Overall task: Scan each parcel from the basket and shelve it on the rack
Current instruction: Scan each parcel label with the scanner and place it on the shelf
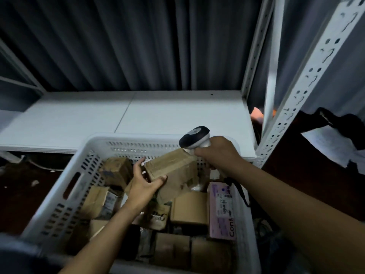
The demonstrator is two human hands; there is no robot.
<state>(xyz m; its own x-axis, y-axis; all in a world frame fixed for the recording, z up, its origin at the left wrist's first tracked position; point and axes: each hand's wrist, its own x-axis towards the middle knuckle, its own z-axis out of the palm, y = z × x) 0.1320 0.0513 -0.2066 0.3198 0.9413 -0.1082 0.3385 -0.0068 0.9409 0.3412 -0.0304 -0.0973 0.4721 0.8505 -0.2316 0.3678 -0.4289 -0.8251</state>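
Parcel [173, 167], centre frame, is raised over the basket [126, 143]. Left hand [144, 186] grips its left end only, so it may tip and drop. Right hand [219, 153] grasps the scanner [194, 137] just above; a label turned away would likely defeat the scan.

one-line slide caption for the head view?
Left hand holds a taped box over the basket while right hand aims the scanner at it.

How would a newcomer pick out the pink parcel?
Start at the white basket in front of the shelf. Against its right wall, below the right hand, lies a long flat parcel. It alone is pink with dark lettering; its neighbours are brown boxes.
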